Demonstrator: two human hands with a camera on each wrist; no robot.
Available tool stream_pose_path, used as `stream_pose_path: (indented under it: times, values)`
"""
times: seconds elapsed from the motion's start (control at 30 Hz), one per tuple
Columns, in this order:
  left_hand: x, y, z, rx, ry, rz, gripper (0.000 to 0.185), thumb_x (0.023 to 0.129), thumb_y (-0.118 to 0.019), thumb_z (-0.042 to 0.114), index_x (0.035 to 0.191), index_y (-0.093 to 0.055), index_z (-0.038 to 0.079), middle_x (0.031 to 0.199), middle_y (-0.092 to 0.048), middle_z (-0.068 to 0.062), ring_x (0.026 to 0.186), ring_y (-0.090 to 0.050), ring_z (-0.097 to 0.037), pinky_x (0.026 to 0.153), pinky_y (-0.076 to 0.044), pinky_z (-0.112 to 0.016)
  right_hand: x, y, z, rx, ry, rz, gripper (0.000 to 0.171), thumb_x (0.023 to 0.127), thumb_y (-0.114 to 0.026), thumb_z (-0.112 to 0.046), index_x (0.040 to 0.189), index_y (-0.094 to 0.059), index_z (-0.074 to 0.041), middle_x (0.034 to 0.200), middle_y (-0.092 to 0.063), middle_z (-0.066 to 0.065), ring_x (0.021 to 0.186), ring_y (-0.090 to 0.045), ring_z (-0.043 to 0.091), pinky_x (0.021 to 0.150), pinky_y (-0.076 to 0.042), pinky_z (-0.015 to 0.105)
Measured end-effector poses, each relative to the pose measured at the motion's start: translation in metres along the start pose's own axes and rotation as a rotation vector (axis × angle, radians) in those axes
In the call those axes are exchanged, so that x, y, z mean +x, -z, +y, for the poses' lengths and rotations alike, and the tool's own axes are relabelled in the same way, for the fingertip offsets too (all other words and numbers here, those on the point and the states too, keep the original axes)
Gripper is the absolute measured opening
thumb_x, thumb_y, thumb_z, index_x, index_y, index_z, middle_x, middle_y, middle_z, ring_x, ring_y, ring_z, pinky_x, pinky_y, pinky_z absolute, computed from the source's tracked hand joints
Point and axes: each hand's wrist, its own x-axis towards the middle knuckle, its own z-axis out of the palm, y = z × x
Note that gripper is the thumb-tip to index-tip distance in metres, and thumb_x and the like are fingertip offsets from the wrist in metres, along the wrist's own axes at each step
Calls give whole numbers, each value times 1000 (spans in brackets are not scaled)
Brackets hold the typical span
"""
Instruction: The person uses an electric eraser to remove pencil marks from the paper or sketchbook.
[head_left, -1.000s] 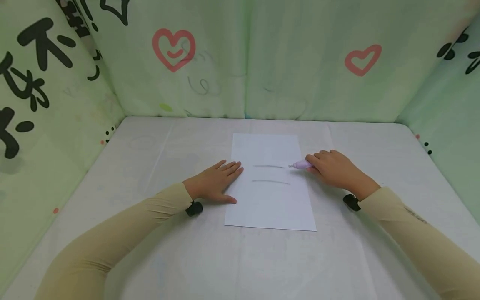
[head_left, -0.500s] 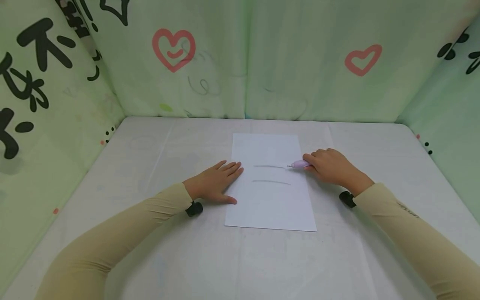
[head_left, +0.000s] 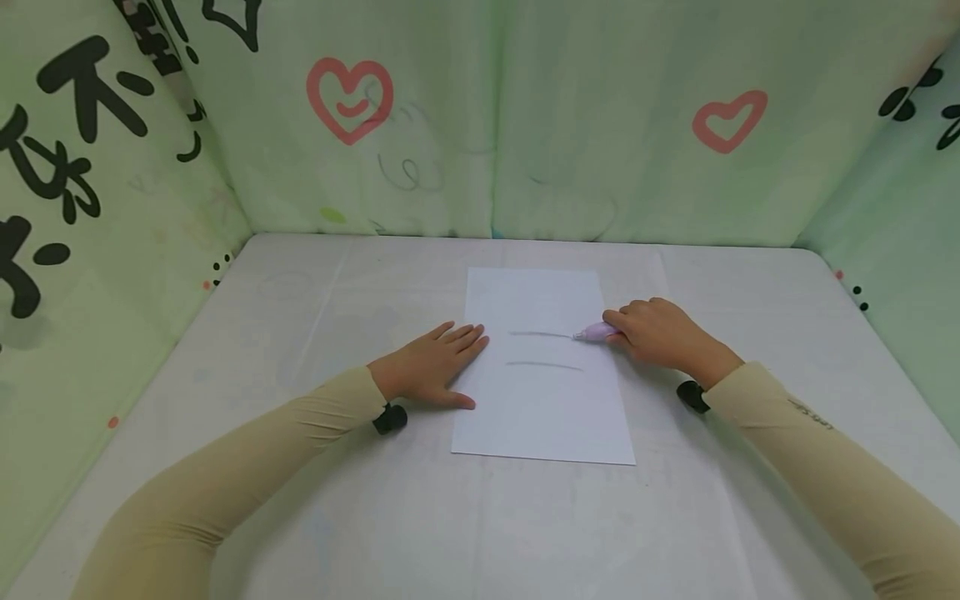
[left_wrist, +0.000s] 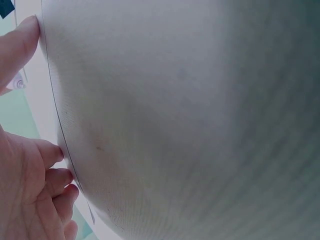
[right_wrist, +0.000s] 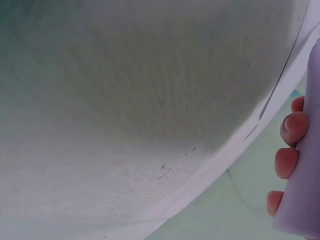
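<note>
In the head view, a white sheet of paper lies on the cloth-covered table with two roughly parallel grey lines across it: an upper line and a lower line. My left hand rests with spread fingers over the sheet's left edge. My right hand grips a thick lavender pen-shaped tool, its pale narrow tip at the upper line's right end. Contact with the paper is too small to judge. The right wrist view shows several fingertips curled round the tool's smooth barrel.
White cloth covers the table. Light green curtains with dark lettering and a red heart rise behind the far edge and along both sides. A dark wrist device sits under the left wrist, another under the right.
My right hand has shifted slightly left, bringing the tool's tip to the right end of the upper line. The left hand stays in place on the paper.
</note>
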Motion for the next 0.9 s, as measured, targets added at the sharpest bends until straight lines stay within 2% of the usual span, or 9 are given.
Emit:
stream_pose_path:
  times: [0.5, 0.7, 0.9]
  values:
    - [1, -2, -2, 20, -8, 5, 95, 87, -44, 67, 152, -8, 6, 159, -7, -11, 148, -9, -25, 121, -5, -42, 6, -2, 1, 0, -10, -42, 15, 86, -66, -18, 85, -55, -8, 64, -55, 3, 60, -51, 19, 55, -41, 35]
    - [-2, 0, -1, -8, -28, 16, 95, 88, -43, 66, 151, -10, 4, 159, -10, -14, 147, -11, -27, 121, -4, -41, 7, -4, 2, -7, -2, -38, 17, 86, -66, -19, 83, -53, -8, 63, -55, 3, 59, -50, 19, 54, -40, 35]
    - [-2, 0, -1, -5, -29, 26, 94, 88, -46, 64, 151, -11, 4, 159, -11, -13, 147, -12, -27, 121, -6, -42, 8, -1, 1, -15, -2, -51, 16, 86, -66, -19, 85, -55, -7, 65, -57, 4, 61, -53, 20, 56, -43, 36]
